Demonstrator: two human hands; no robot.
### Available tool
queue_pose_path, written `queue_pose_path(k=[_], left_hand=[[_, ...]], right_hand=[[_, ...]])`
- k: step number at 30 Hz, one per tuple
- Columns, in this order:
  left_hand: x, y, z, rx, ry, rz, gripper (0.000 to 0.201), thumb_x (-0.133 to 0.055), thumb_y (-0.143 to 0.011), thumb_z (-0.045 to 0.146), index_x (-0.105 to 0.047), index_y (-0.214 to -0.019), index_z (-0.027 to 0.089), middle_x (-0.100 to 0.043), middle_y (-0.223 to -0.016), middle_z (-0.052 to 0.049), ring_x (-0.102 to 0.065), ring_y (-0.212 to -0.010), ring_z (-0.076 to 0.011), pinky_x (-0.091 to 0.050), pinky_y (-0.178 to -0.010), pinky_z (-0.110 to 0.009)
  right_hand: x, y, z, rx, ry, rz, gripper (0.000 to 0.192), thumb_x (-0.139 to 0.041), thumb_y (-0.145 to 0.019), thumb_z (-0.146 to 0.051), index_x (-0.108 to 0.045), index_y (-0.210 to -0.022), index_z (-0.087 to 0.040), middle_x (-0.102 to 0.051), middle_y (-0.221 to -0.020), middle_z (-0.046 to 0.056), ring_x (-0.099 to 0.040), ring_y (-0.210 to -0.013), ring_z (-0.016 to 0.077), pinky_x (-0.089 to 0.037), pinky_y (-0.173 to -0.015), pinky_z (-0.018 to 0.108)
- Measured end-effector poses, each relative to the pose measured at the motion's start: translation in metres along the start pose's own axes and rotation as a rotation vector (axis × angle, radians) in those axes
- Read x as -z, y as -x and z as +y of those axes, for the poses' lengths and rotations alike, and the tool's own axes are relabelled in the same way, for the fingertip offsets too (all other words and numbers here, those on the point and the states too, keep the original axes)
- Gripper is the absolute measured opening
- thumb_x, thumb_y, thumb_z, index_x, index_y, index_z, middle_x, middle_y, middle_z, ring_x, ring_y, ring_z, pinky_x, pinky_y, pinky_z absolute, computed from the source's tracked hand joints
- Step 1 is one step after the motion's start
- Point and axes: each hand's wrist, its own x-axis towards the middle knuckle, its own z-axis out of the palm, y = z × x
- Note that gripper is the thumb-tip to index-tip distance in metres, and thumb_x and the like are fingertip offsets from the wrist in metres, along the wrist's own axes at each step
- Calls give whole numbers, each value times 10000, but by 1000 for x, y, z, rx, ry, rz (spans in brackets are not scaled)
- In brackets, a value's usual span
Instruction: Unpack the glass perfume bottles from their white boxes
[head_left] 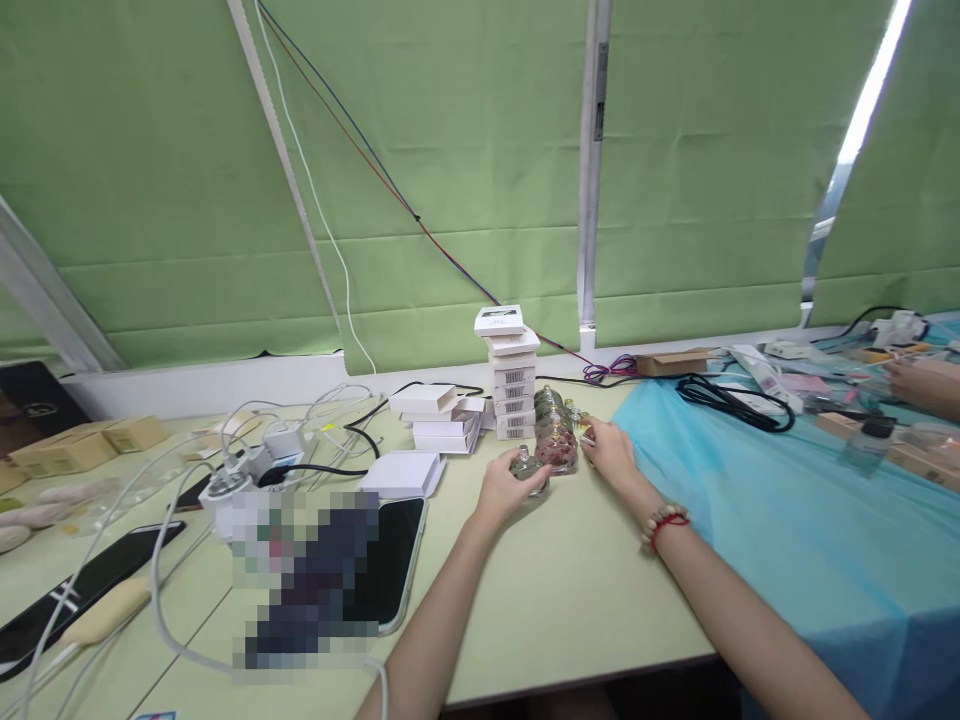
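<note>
My left hand (504,487) is closed round a small glass bottle (529,466) with greenish contents, at the near left end of a group of bottles. Beside it stands a round bottle with dark red contents (556,452), and dark green bottles (551,402) line up behind. On the right of the group, my right hand (611,452) has its fingers bent together by a small yellowish top; what they grip is partly hidden. Just behind the bottles rises a stack of small white boxes (513,390).
More white boxes (442,415) and a white box lying flat (403,474) are on the left. A phone (390,560), white cables and a power strip crowd that side. Blue sheeting (750,500) covers the right, with a coiled black cable (739,402). Another person's hand (919,385) is at far right.
</note>
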Motion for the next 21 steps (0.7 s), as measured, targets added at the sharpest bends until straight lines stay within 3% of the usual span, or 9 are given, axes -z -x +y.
queue_pose_path(k=[4,7,9,11,14,17,21], left_hand=[[1,0,1,-2,-8,-3,377,-627,-652,504,-467,-569,173,-443,-540,41,-409,-539,-91,-283,-510,-216],[2,0,2,-9,-8,-4,375,-625,-655,503,-475,-572,170,-455,-542,38,-413,-537,-91,-288,-510,-217],[1,1,2,-8,-2,-8,374,-622,-657,503,-475,-570,169,-451,-538,39,-410,-535,-91,-291,-508,-216],[1,1,3,-4,8,-14,376,-622,-654,507,-480,-570,169,-456,-537,38,-413,-537,-92,-294,-507,-216],[1,1,5,12,8,-3,388,-633,-633,529,-496,-586,169,-479,-545,32,-430,-550,-100,-308,-520,-219],[1,1,6,25,1,-13,390,-632,-635,538,-509,-608,168,-508,-564,28,-451,-565,-105,-325,-537,-220],[1,1,7,20,17,-47,356,-617,-667,513,-551,-639,163,-554,-592,17,-475,-571,-108,-341,-543,-221]], right_hand=[[2,-3,1,-54,-285,169,368,-535,-768,-173,-562,-1133,-210,-686,-932,44,-622,-828,178,-421,-682,257],[8,-7,-6,-18,-676,355,405,-600,-730,-276,-531,-1114,-169,-670,-912,68,-624,-826,180,-468,-732,289],[13,-8,-16,31,-961,398,473,-648,-684,-344,-511,-1097,-158,-657,-911,81,-628,-819,179,-492,-743,308],[18,-6,-27,71,-1186,333,526,-680,-647,-393,-496,-1090,-177,-651,-906,72,-634,-790,172,-513,-721,312],[23,1,-41,146,-1348,111,550,-718,-614,-398,-497,-1081,-209,-649,-899,47,-642,-769,158,-531,-705,296],[23,9,-49,189,-1378,-54,543,-738,-607,-364,-507,-1075,-217,-642,-910,36,-650,-789,156,-539,-716,288],[20,17,-53,244,-1359,-164,449,-738,-630,-328,-555,-1024,-212,-644,-963,47,-644,-860,166,-544,-734,288]])
